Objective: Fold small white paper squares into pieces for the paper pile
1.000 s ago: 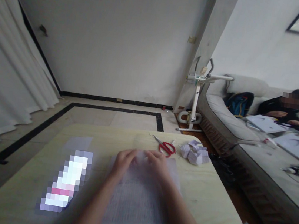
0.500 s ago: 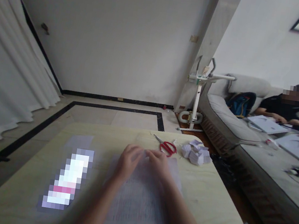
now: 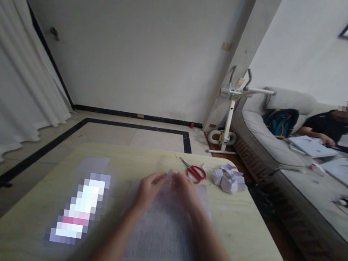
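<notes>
Between the fingertips of both hands stands a small piece of whitish paper (image 3: pixel 170 178), its shape partly hidden by the fingers. My left hand (image 3: pixel 150 189) has its fingers closed on the left side of it. My right hand (image 3: pixel 185 190), fingers bent and pressed together, grips the right side. Under my wrists lies a large sheet of paper (image 3: pixel 160 242) with faint printed lines. Red-handled scissors (image 3: pixel 196 175) rest just beyond my right hand, blades pointing up-left. To their right sits a cluster of folded white paper pieces (image 3: pixel 229 180).
A blurred-out bright rectangle (image 3: pixel 79 210) lies left on the wooden table (image 3: pixel 243 237), with a pale paper slip (image 3: pixel 93 164) behind it. At right, a person (image 3: pixel 325 125) sits on the grey sofa (image 3: pixel 301 197) among white panels. White exercise equipment (image 3: pixel 230 112) stands beyond the table.
The small paper now shows upright between my fingertips, and my right fingers have shifted slightly. On the sofa, the person has moved an arm outward to the right, holding a white sheet.
</notes>
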Tool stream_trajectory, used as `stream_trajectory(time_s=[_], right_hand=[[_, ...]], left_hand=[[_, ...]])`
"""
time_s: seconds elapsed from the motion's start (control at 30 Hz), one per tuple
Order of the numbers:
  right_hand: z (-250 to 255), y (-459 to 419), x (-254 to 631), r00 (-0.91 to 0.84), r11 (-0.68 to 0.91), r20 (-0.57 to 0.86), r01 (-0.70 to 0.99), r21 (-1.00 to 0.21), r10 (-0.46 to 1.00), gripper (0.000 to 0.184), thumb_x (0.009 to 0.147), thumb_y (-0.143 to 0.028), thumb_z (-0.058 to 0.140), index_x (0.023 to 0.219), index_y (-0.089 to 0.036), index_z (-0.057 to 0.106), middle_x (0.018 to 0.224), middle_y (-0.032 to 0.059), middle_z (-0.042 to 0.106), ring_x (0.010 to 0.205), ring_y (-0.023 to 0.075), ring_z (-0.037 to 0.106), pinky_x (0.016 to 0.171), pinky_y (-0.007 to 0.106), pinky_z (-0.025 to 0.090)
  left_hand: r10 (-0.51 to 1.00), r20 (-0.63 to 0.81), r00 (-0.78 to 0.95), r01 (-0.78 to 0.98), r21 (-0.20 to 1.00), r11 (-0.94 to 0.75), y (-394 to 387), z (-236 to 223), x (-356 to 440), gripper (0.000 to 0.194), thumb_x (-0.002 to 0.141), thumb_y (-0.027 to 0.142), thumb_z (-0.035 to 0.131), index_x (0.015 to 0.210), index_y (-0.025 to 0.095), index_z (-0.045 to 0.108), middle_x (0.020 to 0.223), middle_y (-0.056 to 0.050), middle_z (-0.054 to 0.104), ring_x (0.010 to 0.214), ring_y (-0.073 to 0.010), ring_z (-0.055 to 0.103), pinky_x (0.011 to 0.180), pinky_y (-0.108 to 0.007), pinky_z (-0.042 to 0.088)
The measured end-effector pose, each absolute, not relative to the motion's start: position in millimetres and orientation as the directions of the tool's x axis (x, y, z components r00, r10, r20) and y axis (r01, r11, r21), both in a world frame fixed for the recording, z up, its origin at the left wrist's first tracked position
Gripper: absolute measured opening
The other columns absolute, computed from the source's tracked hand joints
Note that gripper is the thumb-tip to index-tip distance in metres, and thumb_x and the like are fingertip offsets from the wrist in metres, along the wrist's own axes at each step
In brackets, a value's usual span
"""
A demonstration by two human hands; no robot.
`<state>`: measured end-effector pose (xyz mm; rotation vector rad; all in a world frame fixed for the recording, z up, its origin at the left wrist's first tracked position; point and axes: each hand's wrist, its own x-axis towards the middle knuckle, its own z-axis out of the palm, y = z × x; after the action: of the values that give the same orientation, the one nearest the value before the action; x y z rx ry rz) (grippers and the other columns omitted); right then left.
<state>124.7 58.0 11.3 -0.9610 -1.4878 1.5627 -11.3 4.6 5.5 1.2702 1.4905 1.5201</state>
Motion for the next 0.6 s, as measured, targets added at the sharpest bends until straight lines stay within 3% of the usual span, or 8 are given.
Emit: stream_trajectory(time_s=[0.1, 0.3, 0.6], right_hand=[[14, 56, 125, -0.469, -0.054, -0.019, -0.061, -0.997, 0.883, 0.032, 0.084, -0.043, 0.048, 0.071, -0.017, 0.062, 0.062, 0.0022, 0.057, 0.056, 0.0135, 0.050, 0.053, 0.025, 0.037], [13, 56, 128, -0.510, -0.050, -0.014, -0.056, -0.997, 0.860, 0.021, 0.078, -0.036, 0.059, 0.091, -0.023, 0.068, 0.077, 0.0016, 0.064, 0.066, 0.0153, 0.055, 0.060, 0.025, 0.042], [14, 53, 129, -0.520, -0.222, -0.081, -0.214, -0.951, 0.851, 0.011, 0.071, -0.028, 0.067, 0.078, -0.021, 0.064, 0.065, -0.0014, 0.060, 0.053, 0.0118, 0.050, 0.052, 0.023, 0.037]], left_hand=[[0.939, 0.125, -0.321, 0.030, 0.992, -0.122, 6, 9, -10, 0.028, 0.074, 0.037, 0.066, 0.090, 0.015, 0.071, 0.093, -0.009, 0.072, 0.086, -0.0210, 0.067, 0.078, -0.029, 0.050], [0.952, 0.058, -0.300, -0.050, 0.996, -0.076, 5, 16, -9, 0.028, 0.067, 0.036, 0.071, 0.085, 0.014, 0.072, 0.087, -0.008, 0.073, 0.083, -0.0202, 0.066, 0.076, -0.028, 0.049], [0.989, -0.017, -0.148, -0.249, 0.968, -0.020, 3, 13, -12, 0.025, 0.069, 0.033, 0.071, 0.083, 0.013, 0.071, 0.081, -0.007, 0.070, 0.075, -0.0166, 0.062, 0.071, -0.026, 0.045]])
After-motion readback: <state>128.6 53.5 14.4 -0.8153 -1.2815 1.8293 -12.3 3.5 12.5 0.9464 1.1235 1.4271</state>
